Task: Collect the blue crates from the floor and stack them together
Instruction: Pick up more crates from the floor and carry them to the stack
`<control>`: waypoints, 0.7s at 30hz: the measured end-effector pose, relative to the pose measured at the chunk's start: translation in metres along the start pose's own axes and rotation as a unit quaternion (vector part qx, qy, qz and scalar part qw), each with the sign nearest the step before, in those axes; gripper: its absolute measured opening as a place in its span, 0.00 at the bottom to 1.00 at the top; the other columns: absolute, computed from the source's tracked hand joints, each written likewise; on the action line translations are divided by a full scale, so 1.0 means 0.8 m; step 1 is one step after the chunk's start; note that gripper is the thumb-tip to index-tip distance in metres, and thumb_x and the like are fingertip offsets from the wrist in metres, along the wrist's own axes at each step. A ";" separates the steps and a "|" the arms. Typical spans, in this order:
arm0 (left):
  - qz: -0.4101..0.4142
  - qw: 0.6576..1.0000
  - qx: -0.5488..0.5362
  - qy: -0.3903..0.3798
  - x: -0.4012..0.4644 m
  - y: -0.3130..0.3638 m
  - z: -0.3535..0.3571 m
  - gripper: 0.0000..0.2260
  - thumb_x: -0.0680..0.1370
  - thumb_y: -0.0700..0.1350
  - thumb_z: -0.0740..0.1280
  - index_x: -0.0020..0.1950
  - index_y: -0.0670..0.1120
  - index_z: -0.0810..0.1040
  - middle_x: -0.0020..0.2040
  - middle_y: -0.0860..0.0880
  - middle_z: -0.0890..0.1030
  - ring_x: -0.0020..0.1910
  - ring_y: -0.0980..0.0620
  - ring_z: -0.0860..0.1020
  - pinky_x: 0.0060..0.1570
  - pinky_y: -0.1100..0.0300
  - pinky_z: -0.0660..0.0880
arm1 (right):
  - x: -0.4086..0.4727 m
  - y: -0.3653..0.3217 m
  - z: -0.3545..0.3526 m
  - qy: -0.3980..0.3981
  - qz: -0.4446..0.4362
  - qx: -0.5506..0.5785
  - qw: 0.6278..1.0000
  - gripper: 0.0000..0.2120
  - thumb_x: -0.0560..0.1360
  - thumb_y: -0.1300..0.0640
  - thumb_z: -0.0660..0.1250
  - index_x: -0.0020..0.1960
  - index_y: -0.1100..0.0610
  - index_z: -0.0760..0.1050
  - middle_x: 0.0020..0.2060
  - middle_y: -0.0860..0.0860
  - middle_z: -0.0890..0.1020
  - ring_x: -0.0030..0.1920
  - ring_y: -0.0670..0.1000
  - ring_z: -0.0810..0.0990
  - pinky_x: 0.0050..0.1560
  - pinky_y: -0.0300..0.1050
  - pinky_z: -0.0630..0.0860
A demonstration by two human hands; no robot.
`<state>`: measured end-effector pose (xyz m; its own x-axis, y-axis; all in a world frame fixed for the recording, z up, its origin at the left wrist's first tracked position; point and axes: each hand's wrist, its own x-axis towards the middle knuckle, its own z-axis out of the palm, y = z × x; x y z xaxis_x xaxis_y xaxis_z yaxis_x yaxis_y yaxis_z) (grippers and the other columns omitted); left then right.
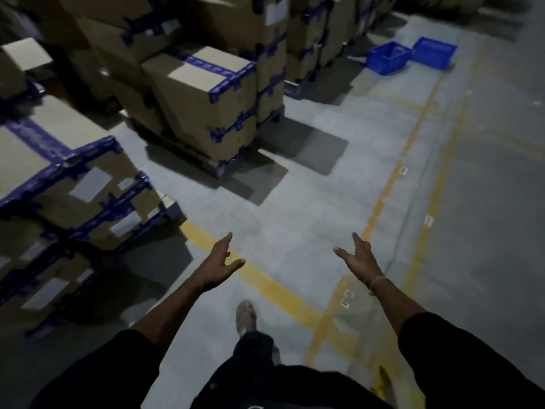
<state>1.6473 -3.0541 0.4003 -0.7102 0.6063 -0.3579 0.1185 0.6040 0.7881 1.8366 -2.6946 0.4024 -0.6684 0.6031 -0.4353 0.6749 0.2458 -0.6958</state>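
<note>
Two blue crates sit side by side on the grey floor far ahead at the upper right: a left crate (387,58) and a right crate (435,52). Both stand upright with their open tops showing. My left hand (219,262) and my right hand (360,258) reach forward low in the view, far short of the crates. Their fingers are spread and straight, and neither hand holds anything.
Pallets of stacked cardboard boxes with blue tape fill the left side, one stack (203,101) near the middle and one stack (67,187) close on my left. Yellow floor lines (395,178) run toward the crates. My foot (246,315) steps on the open aisle.
</note>
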 end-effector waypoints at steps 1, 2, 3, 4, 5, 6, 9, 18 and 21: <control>0.010 1.000 0.012 -0.009 0.026 0.011 -0.002 0.42 0.75 0.63 0.67 0.82 0.56 0.47 0.81 0.52 0.51 0.73 0.46 0.69 0.63 0.54 0.71 | 0.013 -0.003 -0.010 0.008 0.006 0.004 1.000 0.44 0.73 0.34 0.67 0.80 0.47 0.49 0.79 0.48 0.52 0.78 0.55 0.55 0.74 0.58 0.60; 0.022 0.999 0.023 -0.019 0.053 0.022 -0.004 0.41 0.76 0.62 0.67 0.82 0.55 0.47 0.81 0.51 0.51 0.73 0.47 0.69 0.62 0.54 0.71 | 0.028 -0.007 -0.019 0.016 0.011 0.007 1.000 0.44 0.73 0.34 0.67 0.80 0.47 0.49 0.79 0.48 0.51 0.78 0.56 0.55 0.74 0.58 0.60; 0.033 0.999 0.031 -0.027 0.082 0.033 -0.006 0.41 0.77 0.61 0.67 0.82 0.55 0.47 0.81 0.51 0.51 0.73 0.47 0.69 0.63 0.54 0.71 | 0.044 -0.013 -0.028 0.025 0.015 0.006 1.000 0.44 0.73 0.34 0.67 0.80 0.47 0.49 0.79 0.48 0.52 0.78 0.56 0.56 0.74 0.57 0.61; 0.042 0.998 0.035 -0.033 0.112 0.043 -0.009 0.41 0.77 0.61 0.67 0.82 0.54 0.47 0.81 0.51 0.51 0.73 0.46 0.69 0.64 0.53 0.72 | 0.061 -0.018 -0.037 0.036 0.017 0.003 0.999 0.44 0.73 0.34 0.67 0.80 0.47 0.50 0.79 0.48 0.52 0.77 0.56 0.57 0.74 0.56 0.61; 0.052 0.997 0.037 -0.038 0.143 0.055 -0.012 0.41 0.77 0.60 0.67 0.82 0.54 0.47 0.81 0.50 0.51 0.72 0.46 0.69 0.65 0.51 0.72 | 0.079 -0.026 -0.045 0.047 0.019 0.001 0.999 0.44 0.73 0.33 0.67 0.80 0.47 0.50 0.79 0.49 0.53 0.77 0.56 0.58 0.74 0.55 0.61; 0.060 0.997 0.037 -0.042 0.174 0.066 -0.016 0.41 0.77 0.60 0.67 0.82 0.53 0.47 0.81 0.50 0.52 0.72 0.46 0.69 0.66 0.50 0.72 | 0.098 -0.033 -0.053 0.057 0.023 0.002 0.998 0.44 0.72 0.33 0.66 0.80 0.48 0.50 0.78 0.49 0.53 0.77 0.56 0.58 0.74 0.55 0.61; 0.066 0.996 0.030 -0.061 0.259 0.106 -0.027 0.41 0.78 0.59 0.68 0.82 0.51 0.48 0.81 0.49 0.52 0.73 0.46 0.68 0.67 0.51 0.71 | 0.150 -0.058 -0.077 0.081 0.042 0.015 0.996 0.44 0.72 0.33 0.67 0.80 0.48 0.51 0.78 0.49 0.55 0.76 0.56 0.60 0.73 0.54 0.62; 0.116 0.977 0.085 -0.157 0.490 0.221 -0.070 0.40 0.77 0.60 0.68 0.82 0.53 0.49 0.81 0.49 0.52 0.73 0.44 0.68 0.67 0.49 0.72 | 0.280 -0.111 -0.130 0.149 0.097 0.079 0.981 0.42 0.74 0.36 0.66 0.80 0.48 0.51 0.77 0.48 0.55 0.76 0.56 0.60 0.71 0.53 0.63; 0.150 0.968 0.103 -0.170 0.557 0.258 -0.067 0.40 0.77 0.59 0.68 0.82 0.53 0.49 0.81 0.48 0.53 0.73 0.45 0.68 0.66 0.50 0.72 | 0.323 -0.116 -0.148 0.166 0.105 0.080 0.977 0.42 0.74 0.37 0.66 0.80 0.50 0.52 0.77 0.51 0.55 0.76 0.57 0.61 0.71 0.52 0.63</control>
<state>1.3177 -2.6870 0.4302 -0.3568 0.8846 -0.3004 0.4450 0.4437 0.7779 1.6382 -2.4714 0.4223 -0.3644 0.8472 -0.3865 0.7107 -0.0152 -0.7034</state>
